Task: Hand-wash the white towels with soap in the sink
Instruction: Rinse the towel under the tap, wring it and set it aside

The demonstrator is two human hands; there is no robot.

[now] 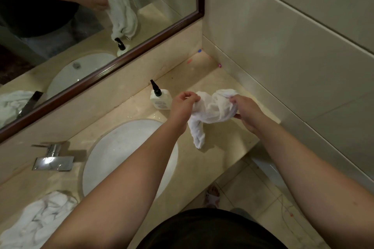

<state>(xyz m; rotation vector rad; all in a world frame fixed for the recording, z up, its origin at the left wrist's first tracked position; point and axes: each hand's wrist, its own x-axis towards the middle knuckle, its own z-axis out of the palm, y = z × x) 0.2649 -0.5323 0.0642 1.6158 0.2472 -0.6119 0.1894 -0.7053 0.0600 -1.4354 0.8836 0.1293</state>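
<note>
Both hands hold one white towel [214,110] above the beige desk [220,147], right of the sink [121,143]. The left hand [183,105] has its grip pinched on one bunched end; the right hand [245,111] has its grip curled round the other (a twisted tail hangs down between them). A soap bottle [160,100] stands just beside the left hand. Another heap of white towels [38,220] lies left of the sink, near the tap [53,159].
</note>
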